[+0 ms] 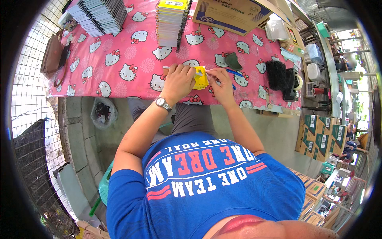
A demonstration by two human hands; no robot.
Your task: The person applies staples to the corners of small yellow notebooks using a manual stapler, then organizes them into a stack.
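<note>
Near the table's front edge, my left hand point(180, 81) lies closed over a small stack of yellow printed cards point(200, 83), pressing its left side. The cards' lower edges fan out slightly. My right hand point(222, 84) pinches at the stack's upper right corner; what lies between its fingertips is too small to make out. A pale strip point(165, 67) sticks out beyond my left fingers. Blue pens point(234, 73) lie beside my right hand, partly hidden by it. A dark green curved piece point(233, 61) rests just behind them.
Stacked spiral notebooks point(97, 16) stand back left, and a yellow-topped stack point(172, 24) back centre. A cardboard box point(230, 16) is behind at right. A black brush-like object point(275, 75) lies right, a brown bag point(52, 56) far left. The pink patterned tablecloth point(127, 89) covers the table.
</note>
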